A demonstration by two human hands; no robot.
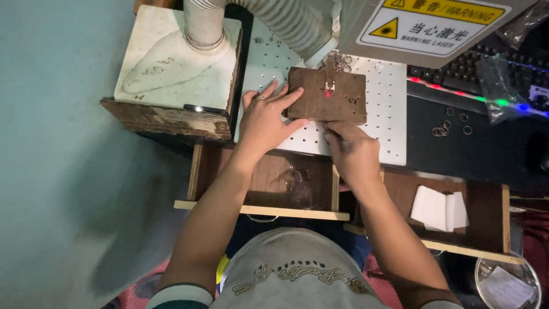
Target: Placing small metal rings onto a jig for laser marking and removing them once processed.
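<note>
Right now my left hand lies spread against the left edge of the brown board on the white perforated plate, while my right hand touches its lower edge, fingertips hidden, grip unclear.

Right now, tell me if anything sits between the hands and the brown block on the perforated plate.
Nothing visible does. The left hand already rests its fingers on the block at its left edge, and the right hand touches its lower edge. A small metal piece and a red dot lie on top, clear of both hands.
</note>
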